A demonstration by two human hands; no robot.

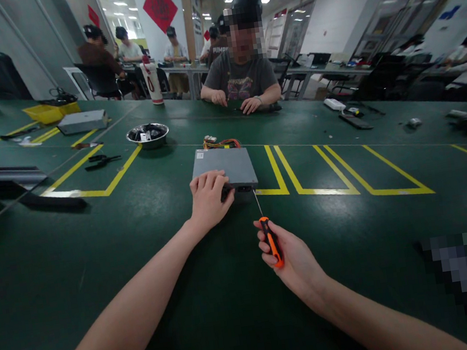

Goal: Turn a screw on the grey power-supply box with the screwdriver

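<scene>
A flat grey computer power supply [232, 163] lies on the green table in front of me. A bundle of coloured wires [227, 143] comes out of its far side. My left hand [211, 195] grips the unit's near left edge, fingers on the top and thumb down the front face. My right hand [289, 248] is closed around the orange and black handle of a screwdriver [272, 242]. The thin shaft points away from me, its tip at the near right corner of the power supply; whether it sits in a screw is too small to tell.
A metal bowl [148, 136] of dark parts stands beyond, to the left. Farther left are black pliers [101, 161], a grey box [83, 122] and a yellow tray [52, 112]. A person [243, 75] sits across the table. A white power strip [334, 105] lies at the right.
</scene>
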